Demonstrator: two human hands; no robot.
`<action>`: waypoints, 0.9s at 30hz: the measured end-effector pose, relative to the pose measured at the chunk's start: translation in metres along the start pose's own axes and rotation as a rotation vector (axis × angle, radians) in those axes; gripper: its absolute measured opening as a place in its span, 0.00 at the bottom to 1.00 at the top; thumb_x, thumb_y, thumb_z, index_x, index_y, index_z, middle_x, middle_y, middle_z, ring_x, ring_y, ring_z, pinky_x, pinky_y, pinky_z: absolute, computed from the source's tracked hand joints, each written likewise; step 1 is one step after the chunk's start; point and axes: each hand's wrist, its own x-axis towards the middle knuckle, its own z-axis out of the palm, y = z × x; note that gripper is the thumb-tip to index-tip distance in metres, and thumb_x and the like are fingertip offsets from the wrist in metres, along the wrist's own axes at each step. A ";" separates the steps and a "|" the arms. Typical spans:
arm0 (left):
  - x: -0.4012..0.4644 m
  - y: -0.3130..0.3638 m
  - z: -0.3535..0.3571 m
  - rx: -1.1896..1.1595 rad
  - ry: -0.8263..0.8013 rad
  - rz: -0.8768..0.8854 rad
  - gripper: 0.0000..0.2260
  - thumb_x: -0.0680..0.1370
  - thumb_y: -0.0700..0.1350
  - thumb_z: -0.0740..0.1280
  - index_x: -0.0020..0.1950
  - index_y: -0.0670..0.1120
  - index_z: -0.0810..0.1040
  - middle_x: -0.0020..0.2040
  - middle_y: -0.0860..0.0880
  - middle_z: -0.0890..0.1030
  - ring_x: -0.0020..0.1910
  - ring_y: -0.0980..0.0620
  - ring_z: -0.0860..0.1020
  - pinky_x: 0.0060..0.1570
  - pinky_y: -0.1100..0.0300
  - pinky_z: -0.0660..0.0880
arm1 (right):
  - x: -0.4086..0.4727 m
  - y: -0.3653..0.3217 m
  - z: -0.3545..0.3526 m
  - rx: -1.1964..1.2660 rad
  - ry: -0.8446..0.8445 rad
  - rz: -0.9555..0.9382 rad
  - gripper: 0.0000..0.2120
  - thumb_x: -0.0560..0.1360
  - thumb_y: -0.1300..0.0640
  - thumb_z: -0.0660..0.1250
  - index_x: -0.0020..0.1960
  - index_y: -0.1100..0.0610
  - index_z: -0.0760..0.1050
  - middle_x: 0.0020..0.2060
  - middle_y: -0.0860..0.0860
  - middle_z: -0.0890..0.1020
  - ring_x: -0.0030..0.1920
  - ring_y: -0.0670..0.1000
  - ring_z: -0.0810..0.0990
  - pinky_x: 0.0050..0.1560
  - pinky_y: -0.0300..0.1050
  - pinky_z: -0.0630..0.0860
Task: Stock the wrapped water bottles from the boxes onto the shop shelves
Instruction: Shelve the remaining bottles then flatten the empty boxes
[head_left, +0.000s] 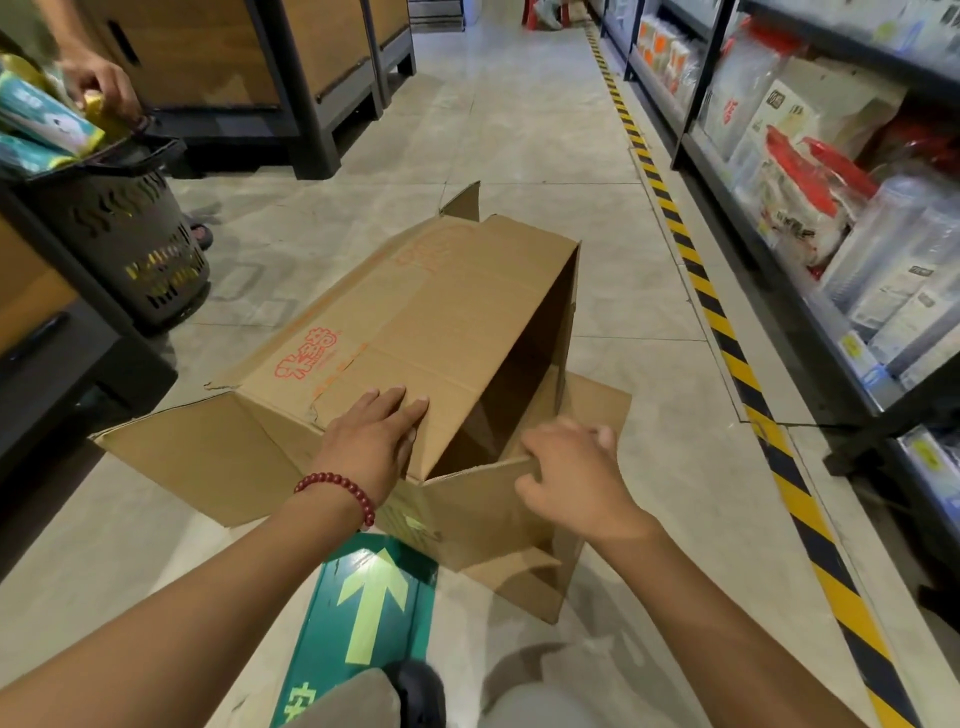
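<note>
Box (415, 332) lies on its side on the floor (597, 208), open mouth toward the shelves (810, 312) on my right, flaps splayed out around it. What I can see of the inside is dark and bare; no wrapped bottles show in it. I judge this one emptied, or nearly.

My left hand (371, 434) rests flat on the box's upper panel near the mouth edge, fingers straight, gripping nothing; likely steadying it. A red bead bracelet (340, 493) sits on that wrist. My right hand (569, 467) is at the near flap by the mouth, fingers curled over its edge, I'd say to tip or turn the box. It is blurred, so the grip is a judgement.

The wrapped bottles: clear plastic-wrapped goods stand on the shelves right of the box, too blurred to name for certain.

Writing: red printed characters on the box's upper panel, not legible to me. Green floor sticker (371, 618) just below the box carries a pale arrow pointing at it.

Left of the box, well apart, another person's hand (101, 85) is at a dark basket (135, 249) of packets
</note>
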 end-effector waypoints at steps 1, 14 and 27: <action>0.000 0.001 0.000 0.008 0.004 -0.001 0.20 0.83 0.52 0.49 0.76 0.59 0.56 0.77 0.53 0.56 0.76 0.47 0.53 0.73 0.49 0.55 | -0.007 -0.001 0.000 0.044 -0.058 0.000 0.03 0.73 0.51 0.60 0.44 0.49 0.71 0.40 0.45 0.76 0.46 0.47 0.73 0.58 0.46 0.65; 0.017 0.005 -0.008 0.033 0.053 -0.023 0.27 0.77 0.60 0.59 0.74 0.61 0.55 0.76 0.51 0.55 0.75 0.48 0.51 0.70 0.42 0.54 | -0.015 -0.020 0.001 0.363 -0.413 0.064 0.28 0.71 0.30 0.60 0.50 0.53 0.79 0.44 0.52 0.83 0.45 0.49 0.81 0.49 0.49 0.79; 0.045 -0.022 -0.036 0.060 -0.198 -0.166 0.63 0.57 0.72 0.72 0.76 0.48 0.35 0.68 0.46 0.60 0.65 0.47 0.63 0.65 0.51 0.66 | 0.140 0.016 -0.020 0.824 0.112 0.463 0.19 0.79 0.56 0.60 0.69 0.60 0.68 0.45 0.52 0.79 0.47 0.50 0.77 0.45 0.42 0.71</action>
